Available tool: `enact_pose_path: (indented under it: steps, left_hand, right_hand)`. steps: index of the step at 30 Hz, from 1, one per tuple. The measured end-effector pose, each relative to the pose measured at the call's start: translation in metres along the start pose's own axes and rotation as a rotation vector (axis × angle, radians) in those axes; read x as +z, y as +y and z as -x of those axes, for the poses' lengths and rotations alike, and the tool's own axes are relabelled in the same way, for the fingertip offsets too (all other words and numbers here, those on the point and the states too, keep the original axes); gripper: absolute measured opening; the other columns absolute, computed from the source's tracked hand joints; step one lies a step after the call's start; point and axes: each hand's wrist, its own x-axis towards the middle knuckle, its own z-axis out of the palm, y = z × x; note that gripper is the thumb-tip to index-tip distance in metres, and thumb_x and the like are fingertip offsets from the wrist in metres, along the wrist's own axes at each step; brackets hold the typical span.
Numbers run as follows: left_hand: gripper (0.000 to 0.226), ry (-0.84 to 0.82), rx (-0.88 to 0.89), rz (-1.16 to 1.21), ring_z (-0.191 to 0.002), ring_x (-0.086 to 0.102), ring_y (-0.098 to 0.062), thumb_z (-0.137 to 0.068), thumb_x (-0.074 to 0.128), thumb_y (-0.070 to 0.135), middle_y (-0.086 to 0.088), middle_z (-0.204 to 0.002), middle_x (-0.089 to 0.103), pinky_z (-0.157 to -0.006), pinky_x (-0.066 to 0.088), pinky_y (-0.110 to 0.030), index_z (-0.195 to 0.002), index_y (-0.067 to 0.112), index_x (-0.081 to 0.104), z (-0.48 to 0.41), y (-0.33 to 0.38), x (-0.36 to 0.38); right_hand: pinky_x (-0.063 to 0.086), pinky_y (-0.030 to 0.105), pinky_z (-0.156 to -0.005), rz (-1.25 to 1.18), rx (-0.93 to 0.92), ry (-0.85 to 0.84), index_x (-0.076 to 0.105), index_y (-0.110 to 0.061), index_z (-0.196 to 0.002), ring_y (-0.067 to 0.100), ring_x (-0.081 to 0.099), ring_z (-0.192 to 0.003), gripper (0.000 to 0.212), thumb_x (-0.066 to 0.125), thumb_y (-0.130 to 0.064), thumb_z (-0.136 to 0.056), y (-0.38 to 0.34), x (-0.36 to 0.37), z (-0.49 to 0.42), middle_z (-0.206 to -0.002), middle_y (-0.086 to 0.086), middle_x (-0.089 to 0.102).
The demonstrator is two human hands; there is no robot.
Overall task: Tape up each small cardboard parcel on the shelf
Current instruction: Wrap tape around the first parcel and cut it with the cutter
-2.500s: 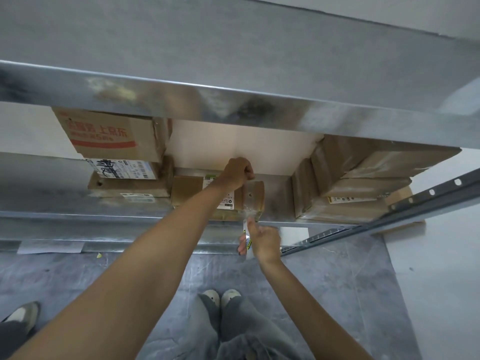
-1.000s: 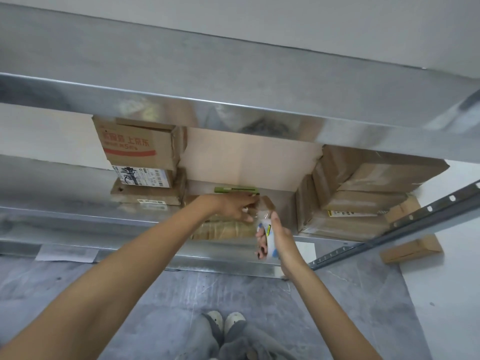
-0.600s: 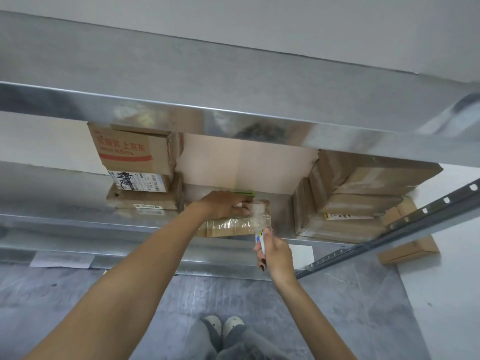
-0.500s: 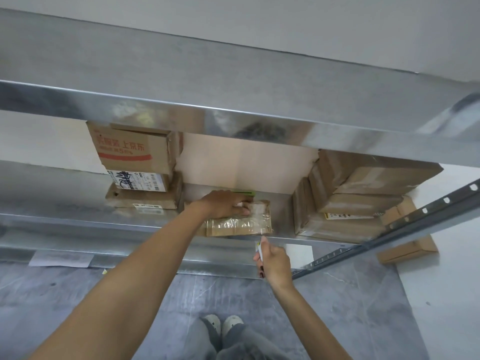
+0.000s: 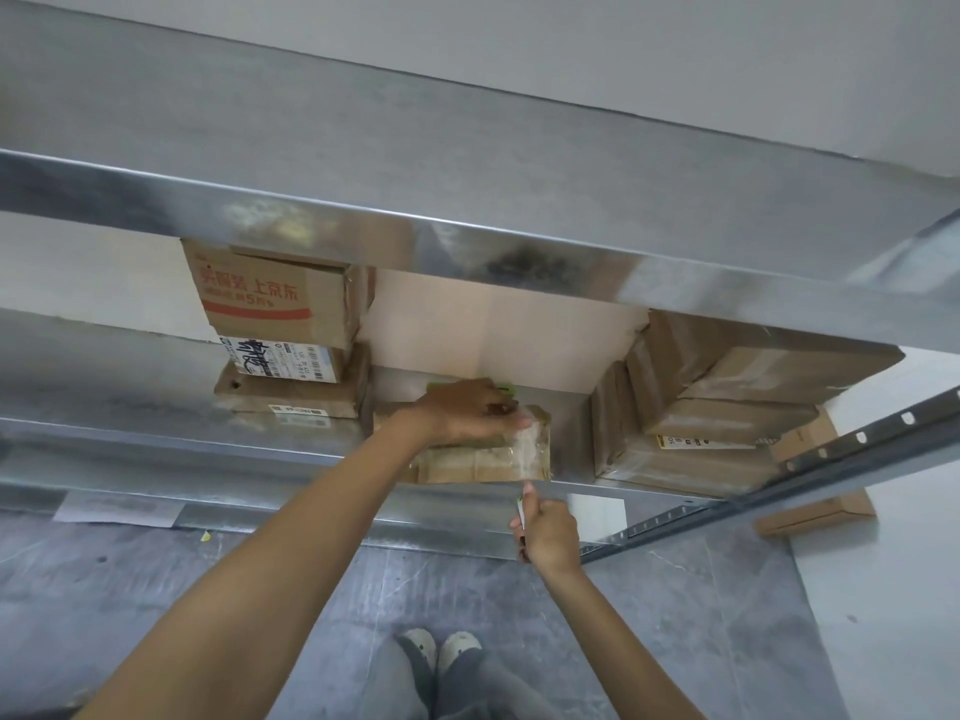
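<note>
Your small parcel (image 5: 483,462) lies at the front edge of the shelf (image 5: 208,433), closed, so its contents cannot be seen. Clear tape (image 5: 531,449) covers its right end. Your left hand (image 5: 467,410) holds it from above, fingers bent together over its top. Your right hand (image 5: 550,535), just below the parcel's front right corner, has its fingers clamped on a small white tool (image 5: 521,507). A stack of 2 boxes (image 5: 280,309) stands at the left, a bigger stack (image 5: 727,402) at the right. The upper shelf (image 5: 467,200) hides their tops.
</note>
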Motion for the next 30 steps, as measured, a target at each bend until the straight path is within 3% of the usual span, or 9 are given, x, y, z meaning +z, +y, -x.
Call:
enact_pose_path:
  steps: [4, 7, 9, 13, 15, 18, 21, 25, 30]
  left_hand:
    - [0.072, 0.043, -0.03, -0.24, -0.086, 0.06, -0.018, -0.069, 0.044, 0.087, 0.004, -0.09, 0.066, -0.084, 0.044, -0.033, -0.09, 0.02, 0.064, -0.014, 0.037, 0.01]
    - [0.068, 0.073, 0.02, -0.312, -0.083, 0.061, -0.023, -0.072, 0.049, 0.082, -0.001, -0.088, 0.063, -0.079, 0.048, -0.032, -0.078, 0.016, 0.064, -0.029, 0.051, 0.024]
    - [0.071, 0.082, 0.004, -0.315, -0.09, 0.061, -0.025, -0.077, 0.042, 0.081, -0.003, -0.099, 0.059, -0.08, 0.048, -0.035, -0.082, 0.013, 0.065, -0.032, 0.046, 0.026]
    - [0.085, -0.03, -0.045, -0.247, -0.109, 0.057, -0.027, -0.077, 0.036, 0.083, -0.007, -0.123, 0.057, -0.083, 0.045, -0.037, -0.111, 0.01, 0.061, -0.029, 0.023, 0.025]
    - [0.074, -0.047, -0.035, -0.185, -0.105, 0.06, -0.025, -0.076, 0.042, 0.083, -0.005, -0.114, 0.063, -0.083, 0.046, -0.036, -0.106, 0.017, 0.057, -0.027, 0.015, 0.029]
    - [0.054, 0.185, -0.02, -0.192, -0.089, 0.06, -0.02, -0.078, 0.045, 0.079, 0.003, -0.088, 0.062, -0.07, 0.043, -0.031, -0.082, 0.026, 0.05, -0.021, 0.009, 0.044]
    - [0.052, 0.38, 0.07, -0.236, -0.096, 0.059, -0.02, -0.082, 0.043, 0.073, 0.004, -0.099, 0.065, -0.075, 0.04, -0.032, -0.1, 0.027, 0.06, -0.023, 0.005, 0.054]
    - [0.066, 0.458, 0.147, -0.366, -0.107, 0.054, -0.023, -0.08, 0.027, 0.07, -0.001, -0.113, 0.057, -0.091, 0.035, -0.04, -0.112, 0.024, 0.061, -0.028, 0.003, 0.057]
    - [0.048, 0.573, 0.132, -0.347, -0.093, 0.061, -0.03, -0.083, 0.05, 0.054, -0.006, -0.103, 0.061, -0.075, 0.045, -0.039, -0.103, 0.011, 0.061, -0.022, 0.017, 0.07]
  right_hand:
    - [0.055, 0.043, -0.065, -0.011, 0.034, -0.04, 0.058, -0.009, -0.059, 0.024, 0.056, -0.05, 0.057, 0.036, -0.044, -0.099, 0.0, 0.008, 0.008, -0.053, 0.0, 0.056]
    - [0.044, 0.027, -0.044, -0.053, 0.056, -0.089, 0.057, -0.004, -0.065, 0.019, 0.049, -0.04, 0.051, 0.036, -0.034, -0.101, -0.006, 0.015, 0.01, -0.053, 0.003, 0.053]
    - [0.036, 0.023, -0.039, -0.121, 0.06, -0.087, 0.056, -0.003, -0.063, 0.018, 0.046, -0.037, 0.051, 0.037, -0.031, -0.102, -0.008, 0.011, 0.01, -0.051, 0.005, 0.05]
    - [0.04, 0.025, -0.04, -0.191, 0.091, -0.063, 0.056, -0.005, -0.059, 0.018, 0.041, -0.032, 0.053, 0.042, -0.036, -0.099, -0.009, -0.005, 0.006, -0.045, 0.005, 0.047]
    - [0.041, 0.025, -0.041, -0.198, 0.096, -0.063, 0.057, -0.005, -0.059, 0.018, 0.041, -0.031, 0.054, 0.042, -0.04, -0.099, -0.009, -0.006, 0.005, -0.044, 0.005, 0.047]
    - [0.045, 0.029, -0.046, -0.18, 0.075, -0.062, 0.058, -0.006, -0.059, 0.017, 0.043, -0.032, 0.057, 0.039, -0.042, -0.099, -0.012, -0.005, 0.003, -0.044, 0.004, 0.048]
    - [0.042, 0.025, -0.041, -0.14, 0.056, -0.086, 0.056, -0.006, -0.059, 0.017, 0.042, -0.032, 0.058, 0.036, -0.041, -0.1, -0.018, -0.011, 0.0, -0.043, 0.003, 0.047]
    - [0.039, 0.021, -0.038, -0.071, 0.021, -0.117, 0.057, -0.005, -0.058, 0.018, 0.043, -0.033, 0.058, 0.036, -0.04, -0.101, -0.022, -0.022, -0.004, -0.039, 0.001, 0.046]
    - [0.04, 0.021, -0.04, -0.073, 0.026, -0.13, 0.058, -0.002, -0.065, 0.016, 0.043, -0.035, 0.056, 0.036, -0.039, -0.101, -0.022, -0.022, -0.001, -0.042, 0.003, 0.046]
